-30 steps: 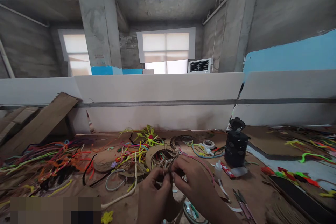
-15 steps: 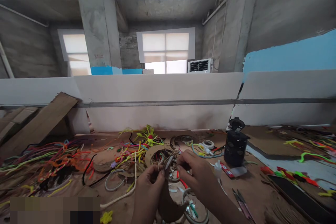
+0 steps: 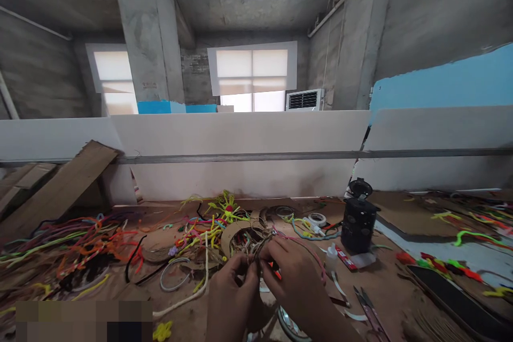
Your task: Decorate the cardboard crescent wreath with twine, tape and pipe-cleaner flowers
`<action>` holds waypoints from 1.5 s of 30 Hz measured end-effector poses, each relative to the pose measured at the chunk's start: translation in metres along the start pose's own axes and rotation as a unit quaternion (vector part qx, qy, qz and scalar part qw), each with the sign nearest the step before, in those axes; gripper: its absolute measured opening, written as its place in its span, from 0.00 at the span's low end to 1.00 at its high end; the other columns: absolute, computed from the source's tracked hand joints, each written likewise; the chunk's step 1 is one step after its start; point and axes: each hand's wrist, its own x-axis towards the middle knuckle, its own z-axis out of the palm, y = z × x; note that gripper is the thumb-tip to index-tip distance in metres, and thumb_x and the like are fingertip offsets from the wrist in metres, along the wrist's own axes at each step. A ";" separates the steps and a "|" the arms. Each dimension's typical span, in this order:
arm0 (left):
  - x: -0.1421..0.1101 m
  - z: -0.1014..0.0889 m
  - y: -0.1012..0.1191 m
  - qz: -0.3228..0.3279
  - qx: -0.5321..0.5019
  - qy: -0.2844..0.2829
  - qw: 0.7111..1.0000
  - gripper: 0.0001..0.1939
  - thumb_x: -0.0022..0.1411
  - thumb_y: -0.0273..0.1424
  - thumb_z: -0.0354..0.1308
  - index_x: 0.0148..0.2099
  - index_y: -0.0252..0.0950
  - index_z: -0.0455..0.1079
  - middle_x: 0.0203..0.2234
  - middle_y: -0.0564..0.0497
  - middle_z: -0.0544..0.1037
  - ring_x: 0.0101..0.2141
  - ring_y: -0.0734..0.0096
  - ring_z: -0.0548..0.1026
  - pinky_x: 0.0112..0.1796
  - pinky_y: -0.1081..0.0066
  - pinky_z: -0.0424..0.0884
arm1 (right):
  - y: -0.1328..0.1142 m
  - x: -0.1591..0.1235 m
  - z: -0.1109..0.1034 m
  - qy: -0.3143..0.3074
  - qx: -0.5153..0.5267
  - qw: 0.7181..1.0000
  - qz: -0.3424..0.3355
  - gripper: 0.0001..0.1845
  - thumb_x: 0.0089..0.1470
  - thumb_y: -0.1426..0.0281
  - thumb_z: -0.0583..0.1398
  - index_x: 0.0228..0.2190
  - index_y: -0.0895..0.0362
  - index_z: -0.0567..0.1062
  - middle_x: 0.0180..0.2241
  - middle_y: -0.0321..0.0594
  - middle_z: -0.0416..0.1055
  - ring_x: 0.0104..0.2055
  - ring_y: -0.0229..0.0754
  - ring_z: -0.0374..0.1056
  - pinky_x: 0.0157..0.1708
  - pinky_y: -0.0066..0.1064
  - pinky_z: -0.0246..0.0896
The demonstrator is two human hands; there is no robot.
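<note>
My left hand [image 3: 232, 288] is closed in a pinch at the upper end of a brown curved strip [image 3: 258, 316], which looks like cardboard and hangs below the fingers. My right hand [image 3: 290, 278] meets it from the right, thumb and fingertips pressed together at the same spot; what exactly they pinch is hidden. Just beyond the fingertips lies a cardboard ring [image 3: 228, 238] with stringy scraps inside. A metal-coloured hoop [image 3: 286, 326] shows partly under my right wrist.
Scissors [image 3: 371, 310] lie right of my right forearm, near a black lidded canister [image 3: 358, 224] and a small clear bottle [image 3: 332, 257]. Coloured fuzzy stems [image 3: 96, 240] spread over the left side. A black flat object [image 3: 452, 294] lies at right; a white tape roll [image 3: 317, 219] sits behind.
My right hand has moved left and its fingertips now meet those of my left hand. The brown strip is more covered by the hands. A pink stem and white strips now show right of my right hand.
</note>
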 end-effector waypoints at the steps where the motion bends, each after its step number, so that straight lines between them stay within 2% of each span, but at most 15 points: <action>1: 0.000 0.000 -0.001 0.000 -0.005 -0.004 1.000 0.13 0.57 0.40 0.56 0.32 0.39 0.77 0.25 0.52 0.81 0.27 0.63 0.76 0.31 0.70 0.68 | 0.001 0.000 0.000 0.000 0.004 1.000 -0.001 0.09 0.54 0.81 0.59 0.28 0.55 0.70 0.30 0.36 0.71 0.33 0.43 0.67 0.33 0.32 0.52; 7: 0.003 -0.006 0.000 -0.012 -0.037 0.009 0.999 0.13 0.59 0.39 0.57 0.34 0.38 0.79 0.27 0.51 0.83 0.29 0.63 0.77 0.32 0.71 0.69 | 0.009 0.003 -0.006 0.011 0.001 1.000 0.007 0.08 0.55 0.78 0.58 0.28 0.55 0.68 0.29 0.36 0.70 0.31 0.43 0.65 0.32 0.32 0.52; 15: 0.011 -0.020 0.000 -0.015 -0.065 0.022 0.998 0.14 0.56 0.41 0.60 0.34 0.37 0.80 0.27 0.50 0.83 0.33 0.58 0.79 0.35 0.68 0.71 | 0.025 0.008 -0.018 0.048 0.005 0.999 0.013 0.07 0.56 0.77 0.54 0.28 0.53 0.66 0.29 0.36 0.67 0.31 0.43 0.64 0.31 0.31 0.54; 19: 0.016 -0.033 0.006 -0.031 -0.074 0.032 0.996 0.13 0.53 0.40 0.61 0.32 0.36 0.78 0.24 0.51 0.81 0.30 0.60 0.77 0.32 0.69 0.70 | 0.030 0.009 -0.026 0.060 0.004 0.998 0.026 0.06 0.55 0.75 0.55 0.27 0.53 0.66 0.28 0.36 0.67 0.29 0.41 0.63 0.30 0.30 0.54; 22: 0.020 -0.048 0.013 -0.075 -0.107 0.029 0.991 0.14 0.49 0.41 0.63 0.31 0.35 0.76 0.22 0.53 0.78 0.25 0.65 0.74 0.28 0.71 0.68 | 0.035 0.007 -0.033 0.061 -0.012 0.997 0.036 0.06 0.55 0.74 0.55 0.27 0.53 0.67 0.28 0.37 0.68 0.30 0.42 0.64 0.30 0.30 0.54; 24: 0.023 -0.061 0.015 -0.112 -0.135 0.011 0.984 0.13 0.47 0.40 0.64 0.31 0.35 0.75 0.21 0.54 0.78 0.23 0.68 0.73 0.26 0.73 0.67 | 0.042 0.002 -0.038 0.035 -0.031 0.998 0.052 0.06 0.55 0.73 0.55 0.27 0.54 0.68 0.28 0.37 0.68 0.30 0.42 0.64 0.30 0.30 0.54; 28: 0.026 -0.088 0.005 -0.200 -0.173 -0.056 0.963 0.12 0.46 0.37 0.67 0.32 0.35 0.74 0.20 0.54 0.80 0.22 0.68 0.75 0.24 0.74 0.67 | 0.064 -0.016 -0.043 -0.086 -0.088 0.987 0.101 0.06 0.54 0.75 0.55 0.28 0.54 0.70 0.29 0.37 0.71 0.31 0.42 0.66 0.29 0.30 0.52; 32: 0.025 -0.103 -0.017 -0.243 -0.191 -0.071 0.948 0.12 0.46 0.34 0.68 0.33 0.36 0.74 0.20 0.55 0.79 0.22 0.68 0.76 0.23 0.75 0.67 | 0.082 -0.040 -0.038 -0.131 -0.146 0.972 0.129 0.17 0.52 0.83 0.52 0.33 0.53 0.76 0.38 0.40 0.76 0.37 0.44 0.71 0.30 0.30 0.53; 35: 0.025 -0.102 -0.026 -0.252 -0.187 -0.072 0.947 0.11 0.46 0.35 0.68 0.32 0.37 0.72 0.19 0.57 0.78 0.20 0.70 0.74 0.23 0.75 0.65 | 0.088 -0.053 -0.029 -0.145 -0.133 0.974 0.113 0.17 0.57 0.81 0.53 0.35 0.52 0.78 0.41 0.41 0.77 0.40 0.46 0.73 0.34 0.33 0.58; 40: 0.023 -0.088 -0.025 -0.260 -0.172 -0.095 0.945 0.11 0.45 0.34 0.68 0.31 0.36 0.72 0.19 0.56 0.79 0.21 0.71 0.74 0.24 0.76 0.66 | 0.090 -0.059 -0.015 -0.195 -0.106 0.972 0.074 0.14 0.59 0.77 0.56 0.35 0.52 0.81 0.38 0.42 0.79 0.41 0.48 0.74 0.38 0.35 0.62; 45: 0.020 -0.073 -0.034 -0.249 -0.137 -0.129 0.950 0.10 0.48 0.36 0.66 0.31 0.36 0.74 0.21 0.54 0.79 0.22 0.69 0.75 0.25 0.75 0.65 | 0.064 -0.061 -0.001 -0.238 -0.010 0.970 0.054 0.15 0.58 0.78 0.58 0.39 0.52 0.81 0.39 0.41 0.79 0.43 0.46 0.74 0.40 0.34 0.64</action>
